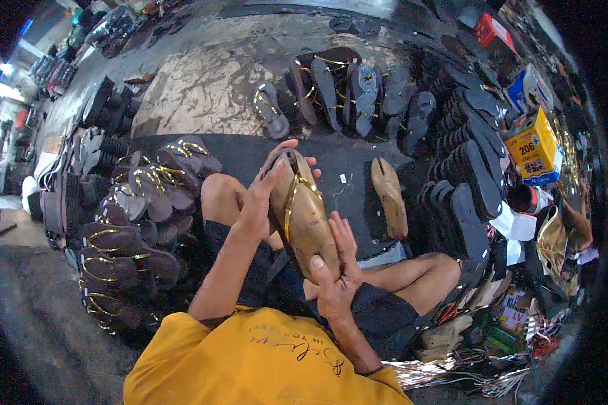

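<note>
Foot mould (308, 219) with a gold strap (289, 210) is held above the lap (377, 308), long axis slanting forward-left, the left hand (255, 202) curled round its toe end, the right hand (338, 282) clasping its heel.

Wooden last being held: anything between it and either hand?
On top, nothing visible: left hand touches the wooden last at its slotted end, right hand its other end. A gold strap crosses it between them. Underside hidden.

Left hand (255, 201) forward, right hand (338, 273) closer in, above bent legs (412, 282).
The left's fingers (289, 144) curl inward; the right's point forward, thumb (319, 267) apart; the left palm, mostly hidden, seems turned rightward.
</note>
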`<state>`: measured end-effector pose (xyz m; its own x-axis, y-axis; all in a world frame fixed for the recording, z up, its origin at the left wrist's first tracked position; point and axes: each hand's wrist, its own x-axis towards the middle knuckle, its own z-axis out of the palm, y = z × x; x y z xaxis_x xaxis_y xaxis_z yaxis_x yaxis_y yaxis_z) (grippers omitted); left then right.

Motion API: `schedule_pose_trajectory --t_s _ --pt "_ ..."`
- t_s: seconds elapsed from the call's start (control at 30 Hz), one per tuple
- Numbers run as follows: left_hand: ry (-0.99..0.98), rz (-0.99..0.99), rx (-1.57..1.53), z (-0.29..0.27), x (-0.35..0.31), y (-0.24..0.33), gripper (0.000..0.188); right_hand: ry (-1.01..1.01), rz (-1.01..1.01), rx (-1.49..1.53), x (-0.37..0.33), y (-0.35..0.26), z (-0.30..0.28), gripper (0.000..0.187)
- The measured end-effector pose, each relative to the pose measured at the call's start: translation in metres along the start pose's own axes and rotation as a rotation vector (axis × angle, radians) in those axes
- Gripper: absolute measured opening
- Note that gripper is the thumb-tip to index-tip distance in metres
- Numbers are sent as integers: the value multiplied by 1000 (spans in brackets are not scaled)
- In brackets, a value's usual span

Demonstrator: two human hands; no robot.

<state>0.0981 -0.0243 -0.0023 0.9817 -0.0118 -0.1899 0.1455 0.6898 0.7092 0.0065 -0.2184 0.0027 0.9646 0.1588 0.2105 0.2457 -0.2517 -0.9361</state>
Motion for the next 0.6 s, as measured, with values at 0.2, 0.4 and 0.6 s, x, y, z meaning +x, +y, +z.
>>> schedule_pose_trajectory --t_s 0.2,0.4,0.6 --pt "274 13 11 -5 -37 -37 70 -65 96 128 -4 15 10 64" --pt "374 -466 56 -1 -102 -25 84 -202 361 356 -10 24 -6 55" --pt "309 -593 -38 8 -118 -15 81 -175 472 280 -48 84 4 34"
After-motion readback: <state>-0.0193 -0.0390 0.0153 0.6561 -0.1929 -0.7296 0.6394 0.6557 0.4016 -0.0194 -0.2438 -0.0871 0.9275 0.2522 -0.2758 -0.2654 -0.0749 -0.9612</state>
